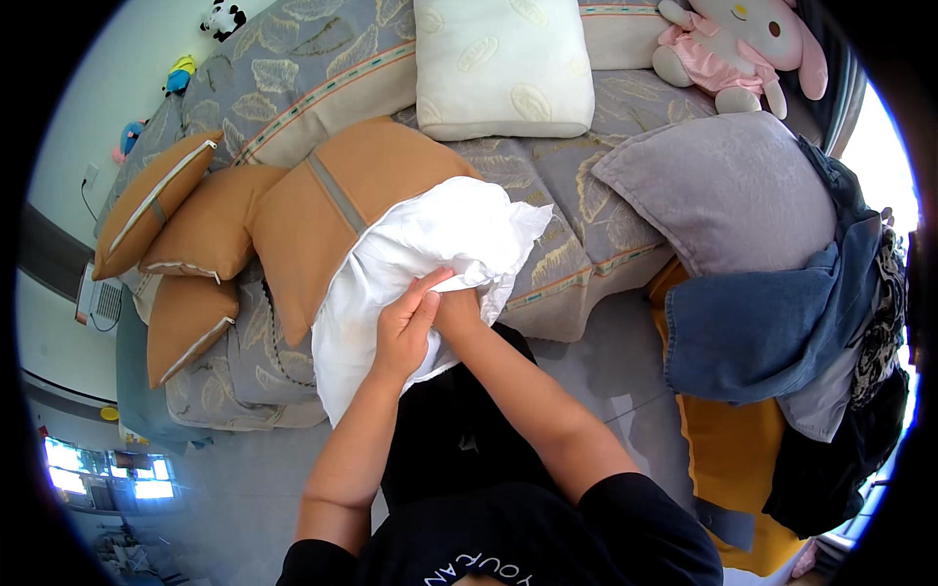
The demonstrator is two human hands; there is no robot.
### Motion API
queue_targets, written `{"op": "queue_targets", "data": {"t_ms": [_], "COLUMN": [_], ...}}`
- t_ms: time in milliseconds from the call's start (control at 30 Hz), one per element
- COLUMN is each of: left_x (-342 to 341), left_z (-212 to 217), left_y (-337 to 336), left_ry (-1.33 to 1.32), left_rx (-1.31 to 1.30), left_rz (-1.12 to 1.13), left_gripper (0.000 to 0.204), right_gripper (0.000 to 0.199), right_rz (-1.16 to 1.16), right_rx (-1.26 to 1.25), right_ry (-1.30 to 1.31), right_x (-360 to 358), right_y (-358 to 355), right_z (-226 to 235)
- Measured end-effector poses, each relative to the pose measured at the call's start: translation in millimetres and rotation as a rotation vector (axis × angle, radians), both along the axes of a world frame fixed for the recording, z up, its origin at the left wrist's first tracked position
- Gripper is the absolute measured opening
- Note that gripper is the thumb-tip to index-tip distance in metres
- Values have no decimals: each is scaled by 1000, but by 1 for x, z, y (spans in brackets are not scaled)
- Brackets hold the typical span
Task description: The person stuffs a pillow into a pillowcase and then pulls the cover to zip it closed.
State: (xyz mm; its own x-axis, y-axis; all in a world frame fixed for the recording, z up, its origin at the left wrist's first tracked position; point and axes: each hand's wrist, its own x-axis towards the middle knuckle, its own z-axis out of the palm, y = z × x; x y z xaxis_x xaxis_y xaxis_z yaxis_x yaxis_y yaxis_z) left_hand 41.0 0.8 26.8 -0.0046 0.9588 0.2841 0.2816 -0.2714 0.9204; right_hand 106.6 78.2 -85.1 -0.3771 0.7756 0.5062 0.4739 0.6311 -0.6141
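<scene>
In front of me lies white cloth (391,259), loose and crumpled, with a bulge at its upper right. It overlaps a large brown cushion (318,210) with a grey stripe; I cannot tell whether the two are joined. My left hand (405,317) is closed on a fold of the white cloth, thumb and fingers pressed together at its edge. Right beside it, my right hand (457,311) reaches in under the cloth. The cloth hides the right fingers, so their grip does not show.
Several smaller brown cushions (210,220) with white zips lean at the left of the patterned sofa (542,244). A white pillow (503,68) and a pink plush toy (738,49) rest at the back. Rightward are a grey cushion (733,190) and blue clothing (752,332).
</scene>
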Motion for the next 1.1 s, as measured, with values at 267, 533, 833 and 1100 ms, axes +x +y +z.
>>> {"op": "queue_targets", "data": {"t_ms": [267,533,833,1100], "left_x": [-15,-6,-20,-33], "left_z": [-37,-27,-48,-54], "left_y": [14,20,45,59], "left_ry": [205,50,638,467], "left_rx": [-3,-35,153,-16], "left_rz": [16,8,119,95], "left_gripper": [28,25,24,28], "right_gripper": [38,43,31,60], "right_rz": [-4,-103,188,-173], "right_rx": [272,-283,-560,-473], "right_ry": [29,480,585,561], "right_x": [64,90,59,55], "right_y": [-65,-77,-64,-67], "right_z": [6,0,8,5]}}
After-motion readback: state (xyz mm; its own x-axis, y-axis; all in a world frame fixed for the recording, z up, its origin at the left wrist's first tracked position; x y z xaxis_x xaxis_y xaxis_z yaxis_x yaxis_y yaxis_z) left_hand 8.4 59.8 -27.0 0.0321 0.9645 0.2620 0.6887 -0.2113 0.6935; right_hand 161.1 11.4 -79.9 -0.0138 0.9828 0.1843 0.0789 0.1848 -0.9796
